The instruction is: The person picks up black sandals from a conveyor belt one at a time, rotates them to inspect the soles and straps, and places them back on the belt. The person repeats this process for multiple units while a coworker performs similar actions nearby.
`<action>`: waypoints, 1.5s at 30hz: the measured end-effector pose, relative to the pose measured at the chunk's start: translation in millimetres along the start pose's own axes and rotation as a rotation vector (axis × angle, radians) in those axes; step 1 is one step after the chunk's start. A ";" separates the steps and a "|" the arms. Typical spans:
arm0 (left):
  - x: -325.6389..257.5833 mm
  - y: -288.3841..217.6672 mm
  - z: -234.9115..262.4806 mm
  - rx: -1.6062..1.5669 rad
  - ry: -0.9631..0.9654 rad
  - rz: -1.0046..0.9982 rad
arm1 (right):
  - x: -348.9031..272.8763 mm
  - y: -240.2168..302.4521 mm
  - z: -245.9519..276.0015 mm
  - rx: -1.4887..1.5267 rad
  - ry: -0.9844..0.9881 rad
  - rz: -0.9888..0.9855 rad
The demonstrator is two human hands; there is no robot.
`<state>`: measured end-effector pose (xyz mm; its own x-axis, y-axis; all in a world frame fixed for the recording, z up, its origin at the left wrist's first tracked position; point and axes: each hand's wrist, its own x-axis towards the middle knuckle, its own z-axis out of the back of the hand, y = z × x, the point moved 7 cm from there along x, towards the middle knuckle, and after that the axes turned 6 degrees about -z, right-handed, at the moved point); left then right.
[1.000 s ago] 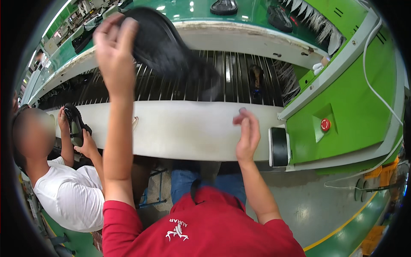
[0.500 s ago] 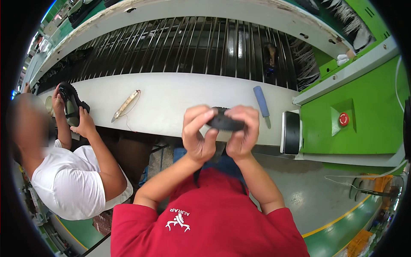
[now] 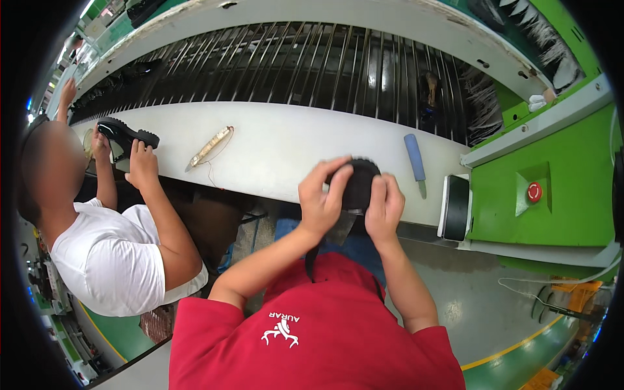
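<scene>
A black shoe (image 3: 360, 186) with a ridged sole edge is held up over the front edge of the white worktop (image 3: 305, 140). My left hand (image 3: 321, 200) grips its left side, fingers bent over the rim. My right hand (image 3: 385, 207) closes on the opposite side. Only a rounded end of the shoe shows; the rest is hidden. To the right of my hands lies a blue-handled knife (image 3: 414, 158). Farther left on the worktop is a wrapped-handle knife (image 3: 209, 149) with a thin cord.
Beyond the worktop runs a bed of metal rollers (image 3: 286, 65). A green machine (image 3: 552, 182) with a red stop button (image 3: 533, 192) stands at the right. At the left a person in a white shirt (image 3: 110, 260) holds another black shoe (image 3: 127, 135).
The shoe has been turned from a flat, edge-on position so that a broad rounded end shows. The co-worker's shoe has tilted toward level.
</scene>
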<state>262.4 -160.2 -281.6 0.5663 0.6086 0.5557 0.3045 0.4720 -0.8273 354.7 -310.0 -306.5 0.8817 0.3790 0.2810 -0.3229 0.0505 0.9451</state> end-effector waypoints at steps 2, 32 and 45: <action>35.3 -2.5 0.1 0.019 -0.022 -0.121 | 27.3 22.0 -5.8 0.050 -0.015 0.041; 108.4 169.0 7.2 -0.158 -0.074 0.390 | 218.6 -68.7 40.8 -0.379 -0.252 -0.013; 105.0 163.7 -8.9 -0.112 -0.034 0.386 | 300.0 -245.2 260.2 -1.266 -0.307 -1.114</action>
<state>378.6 -24.7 -359.5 0.6306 0.7490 0.2032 0.1570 0.1333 -0.9786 787.9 -449.1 -410.5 0.8323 -0.5136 -0.2087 0.5292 0.8482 0.0230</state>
